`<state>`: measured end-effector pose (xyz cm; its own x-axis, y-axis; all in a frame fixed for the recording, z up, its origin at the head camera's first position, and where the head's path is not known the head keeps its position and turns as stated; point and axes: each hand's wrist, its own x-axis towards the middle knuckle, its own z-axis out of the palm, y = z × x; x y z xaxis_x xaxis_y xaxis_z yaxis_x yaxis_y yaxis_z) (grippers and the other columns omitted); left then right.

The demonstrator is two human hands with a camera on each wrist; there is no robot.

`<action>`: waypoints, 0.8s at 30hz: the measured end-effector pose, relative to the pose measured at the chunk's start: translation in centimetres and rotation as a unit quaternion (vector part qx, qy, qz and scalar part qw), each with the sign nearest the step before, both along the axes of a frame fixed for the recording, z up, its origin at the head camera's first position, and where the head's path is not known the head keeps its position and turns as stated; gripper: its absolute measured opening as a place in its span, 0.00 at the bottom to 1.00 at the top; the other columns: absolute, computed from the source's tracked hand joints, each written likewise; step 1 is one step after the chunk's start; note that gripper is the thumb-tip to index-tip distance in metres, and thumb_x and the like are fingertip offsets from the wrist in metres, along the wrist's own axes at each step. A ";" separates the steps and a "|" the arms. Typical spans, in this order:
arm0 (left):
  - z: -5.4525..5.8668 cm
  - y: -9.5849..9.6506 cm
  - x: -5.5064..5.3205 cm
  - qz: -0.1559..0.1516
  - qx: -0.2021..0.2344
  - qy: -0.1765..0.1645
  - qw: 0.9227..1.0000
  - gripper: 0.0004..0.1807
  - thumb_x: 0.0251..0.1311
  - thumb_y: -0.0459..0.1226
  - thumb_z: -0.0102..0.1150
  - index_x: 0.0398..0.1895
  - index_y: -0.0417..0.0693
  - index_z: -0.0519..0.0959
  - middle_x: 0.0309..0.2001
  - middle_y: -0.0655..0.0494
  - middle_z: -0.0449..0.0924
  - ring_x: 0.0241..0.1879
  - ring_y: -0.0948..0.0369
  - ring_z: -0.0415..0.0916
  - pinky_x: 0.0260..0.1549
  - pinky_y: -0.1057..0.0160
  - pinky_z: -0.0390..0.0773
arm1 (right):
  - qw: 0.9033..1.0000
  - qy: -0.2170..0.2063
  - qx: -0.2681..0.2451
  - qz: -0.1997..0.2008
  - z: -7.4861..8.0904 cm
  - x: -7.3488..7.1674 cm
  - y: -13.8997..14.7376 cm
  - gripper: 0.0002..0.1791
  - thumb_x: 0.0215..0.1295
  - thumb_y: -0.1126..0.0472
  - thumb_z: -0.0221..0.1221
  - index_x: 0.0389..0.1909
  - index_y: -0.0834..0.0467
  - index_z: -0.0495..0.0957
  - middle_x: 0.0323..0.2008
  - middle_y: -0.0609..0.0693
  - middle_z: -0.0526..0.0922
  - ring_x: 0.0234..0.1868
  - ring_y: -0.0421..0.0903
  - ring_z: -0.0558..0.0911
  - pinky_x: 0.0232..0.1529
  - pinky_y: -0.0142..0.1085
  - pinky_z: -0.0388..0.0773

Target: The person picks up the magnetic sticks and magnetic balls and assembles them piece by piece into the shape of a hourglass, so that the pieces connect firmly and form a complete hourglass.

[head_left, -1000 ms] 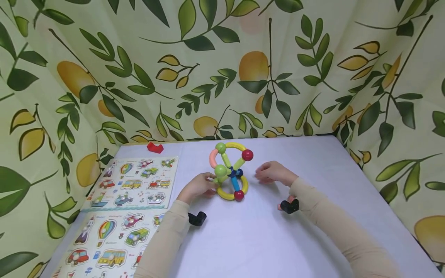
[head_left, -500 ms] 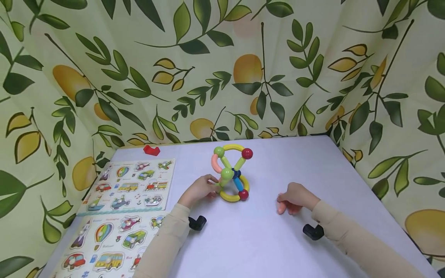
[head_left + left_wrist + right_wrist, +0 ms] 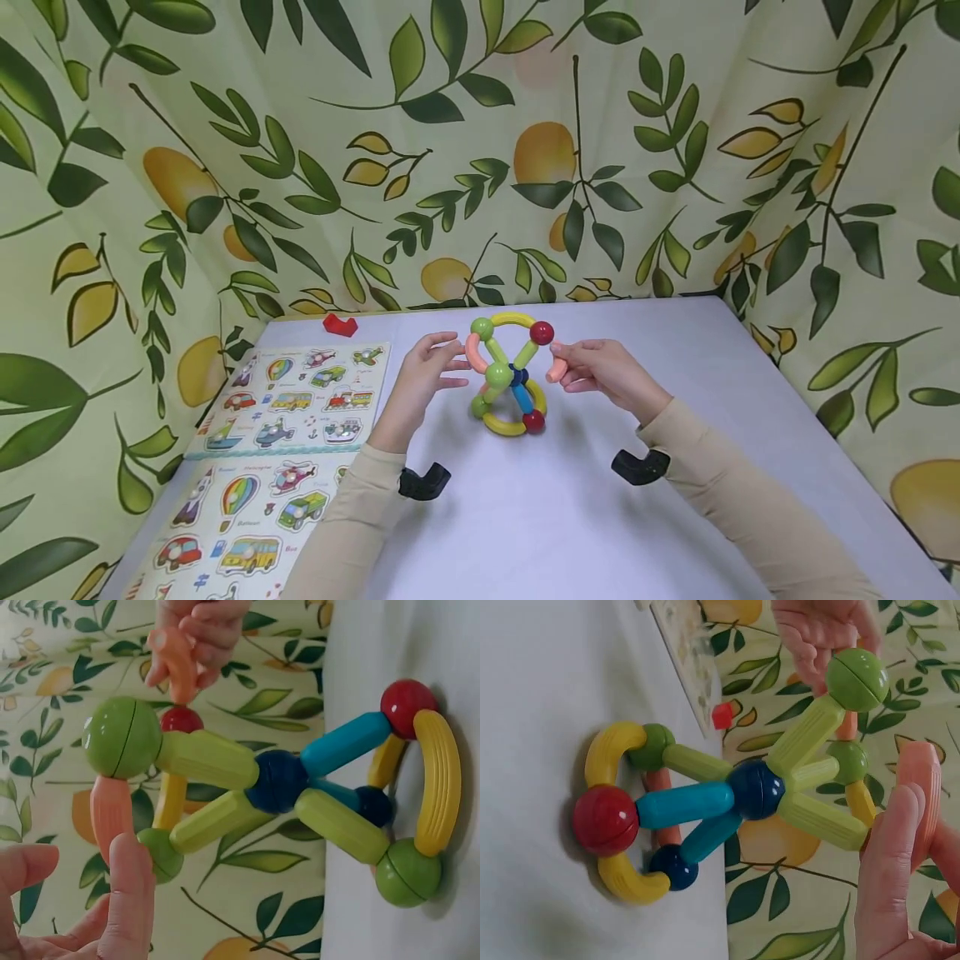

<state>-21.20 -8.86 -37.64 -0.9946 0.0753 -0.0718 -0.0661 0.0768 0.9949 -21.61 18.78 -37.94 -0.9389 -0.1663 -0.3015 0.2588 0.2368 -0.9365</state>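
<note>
A toy structure of magnetic balls and rods stands on the table, its dark blue middle ball (image 3: 277, 781) joining light green rods above and blue rods below. My right hand (image 3: 607, 375) pinches a coral curved magnetic rod (image 3: 917, 799) between thumb and fingers, its end right at the upper red ball (image 3: 542, 333). On the other side, my left hand (image 3: 429, 379) has its fingers spread and extended, fingertips right at the structure's upper coral curved rod (image 3: 111, 817). Upper green balls (image 3: 124, 737) and a yellow curved rod (image 3: 513, 319) complete the visible top ring.
Two picture puzzle boards (image 3: 300, 398) with vehicles lie on the left of the white table (image 3: 510, 517). A small red piece (image 3: 340, 325) sits near the back edge. A leaf-patterned curtain (image 3: 480, 208) hangs behind and at the sides.
My right hand reached down to the table on the right, then brought the coral curved rod up to the structure. My left hand has risen from the lower green ball to the upper coral rod.
</note>
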 end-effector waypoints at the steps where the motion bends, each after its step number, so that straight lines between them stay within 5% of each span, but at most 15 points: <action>1: 0.1 0.2 0.0 -0.002 -0.001 -0.002 1.000 0.24 0.71 0.44 0.53 0.65 0.44 0.69 0.56 0.41 0.81 0.47 0.56 0.84 0.41 0.61 0.87 | 1.000 0.000 -0.004 0.000 0.1 -0.1 -0.3 0.27 0.68 0.43 0.60 0.46 0.66 0.78 0.28 0.46 0.86 0.29 0.40 0.84 0.37 0.27 0.84; 11: -0.4 0.7 -0.3 -0.013 0.009 -0.009 1.000 0.25 0.68 0.40 0.59 0.65 0.43 0.69 0.57 0.42 0.78 0.40 0.62 0.82 0.39 0.62 0.87 | 0.995 -0.027 -0.093 -0.025 -0.5 0.5 -3.2 0.26 0.70 0.46 0.58 0.53 0.66 0.73 0.31 0.45 0.86 0.29 0.38 0.85 0.37 0.26 0.84; 24: -0.6 0.8 -0.7 -0.007 0.024 -0.007 1.000 0.24 0.67 0.39 0.60 0.65 0.44 0.71 0.54 0.41 0.78 0.39 0.64 0.81 0.40 0.64 0.86 | 0.991 -0.033 -0.128 -0.018 -0.3 0.8 -4.3 0.24 0.70 0.49 0.59 0.53 0.64 0.72 0.29 0.45 0.86 0.27 0.37 0.85 0.35 0.25 0.84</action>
